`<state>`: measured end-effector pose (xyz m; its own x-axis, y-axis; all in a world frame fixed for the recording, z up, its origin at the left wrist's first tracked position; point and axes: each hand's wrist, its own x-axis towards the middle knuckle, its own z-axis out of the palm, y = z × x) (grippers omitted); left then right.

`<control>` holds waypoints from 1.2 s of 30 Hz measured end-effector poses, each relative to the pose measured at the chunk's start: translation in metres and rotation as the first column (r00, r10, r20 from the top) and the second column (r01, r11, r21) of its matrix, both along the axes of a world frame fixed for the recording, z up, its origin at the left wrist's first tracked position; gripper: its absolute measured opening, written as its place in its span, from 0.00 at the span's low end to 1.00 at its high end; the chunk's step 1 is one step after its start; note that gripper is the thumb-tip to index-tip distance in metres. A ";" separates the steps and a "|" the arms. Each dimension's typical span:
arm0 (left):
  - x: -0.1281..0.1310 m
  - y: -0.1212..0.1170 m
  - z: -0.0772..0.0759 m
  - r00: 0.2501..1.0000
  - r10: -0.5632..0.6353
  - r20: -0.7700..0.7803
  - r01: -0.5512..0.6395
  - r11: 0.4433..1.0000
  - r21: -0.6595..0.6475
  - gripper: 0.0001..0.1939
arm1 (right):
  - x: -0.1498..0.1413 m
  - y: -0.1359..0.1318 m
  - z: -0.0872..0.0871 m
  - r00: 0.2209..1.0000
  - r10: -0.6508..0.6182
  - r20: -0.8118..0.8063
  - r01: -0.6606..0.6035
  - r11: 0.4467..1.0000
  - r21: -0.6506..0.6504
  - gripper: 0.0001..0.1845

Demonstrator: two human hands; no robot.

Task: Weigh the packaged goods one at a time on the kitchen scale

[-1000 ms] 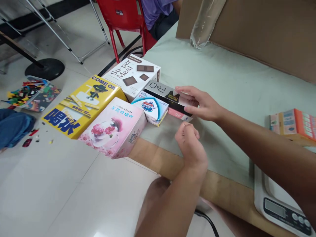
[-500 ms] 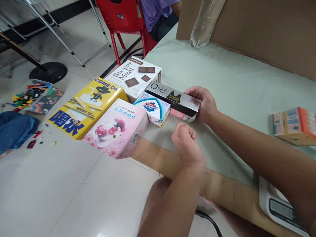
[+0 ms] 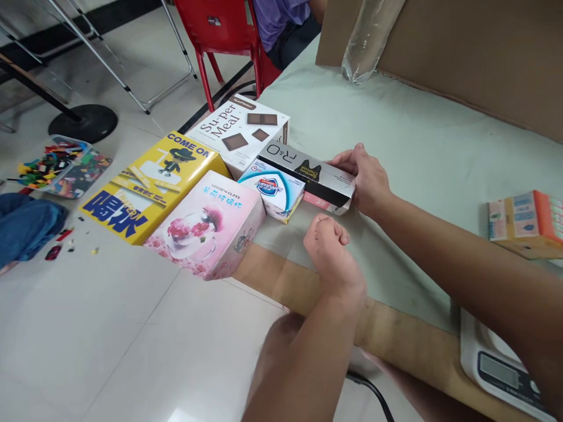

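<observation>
My right hand [image 3: 367,179] is wrapped round the right end of a long black-and-silver R&O box [image 3: 305,171], which lies on a thin pink box [image 3: 317,201]. My left hand [image 3: 332,258] is a closed fist near the table's front edge, holding nothing that I can see. Left of the R&O box lie a small blue-and-white soap box [image 3: 275,190], a pink flower-print box [image 3: 209,225], a yellow "COME ON" box [image 3: 153,181] and a white Su-per Meal box [image 3: 240,132].
The boxes crowd the left corner of the pale green table [image 3: 396,140]; some hang over its edge. An orange box [image 3: 525,223] lies at the right, a white scale [image 3: 497,363] at the lower right. Cardboard [image 3: 461,53] stands behind. A seated person [image 3: 284,23] and red chair [image 3: 220,35] are beyond.
My right hand went from lying flat on the R&O box to gripping its right end. The left fist stayed nearly still.
</observation>
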<state>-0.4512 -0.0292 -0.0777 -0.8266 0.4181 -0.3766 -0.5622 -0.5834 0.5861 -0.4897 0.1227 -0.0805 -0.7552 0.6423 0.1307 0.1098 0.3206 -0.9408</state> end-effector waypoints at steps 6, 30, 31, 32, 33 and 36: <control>-0.005 -0.002 0.001 0.999 0.024 0.039 -0.025 0.999 0.037 0.14 | 0.030 0.010 -0.002 0.999 -0.050 -0.015 0.050 0.999 -0.003 0.13; -0.010 -0.004 0.000 0.999 0.024 0.041 -0.025 1.000 0.015 0.16 | 0.055 -0.009 0.015 0.929 0.100 0.357 -0.265 0.854 0.449 0.34; -0.010 -0.004 0.000 0.999 0.024 0.047 -0.025 0.999 0.022 0.15 | 0.055 -0.009 0.015 0.931 0.093 0.354 -0.254 0.861 0.441 0.33; -0.010 -0.004 0.000 0.998 0.023 0.052 -0.024 0.999 0.029 0.15 | 0.055 -0.008 0.015 0.934 0.090 0.347 -0.245 0.867 0.434 0.33; -0.010 -0.004 0.000 0.998 0.023 0.056 -0.025 0.999 0.035 0.14 | 0.056 -0.008 0.014 0.935 0.093 0.343 -0.244 0.870 0.429 0.33; -0.009 -0.004 0.002 0.997 0.025 0.067 -0.028 0.998 0.048 0.15 | 0.056 -0.006 0.016 0.924 0.107 0.367 -0.272 0.860 0.432 0.34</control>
<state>-0.4598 -0.0330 -0.0758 -0.8117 0.4153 -0.4107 -0.5826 -0.6256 0.5188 -0.4333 0.1166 -0.0650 -0.9074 0.4064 0.1075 0.2683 0.7567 -0.5962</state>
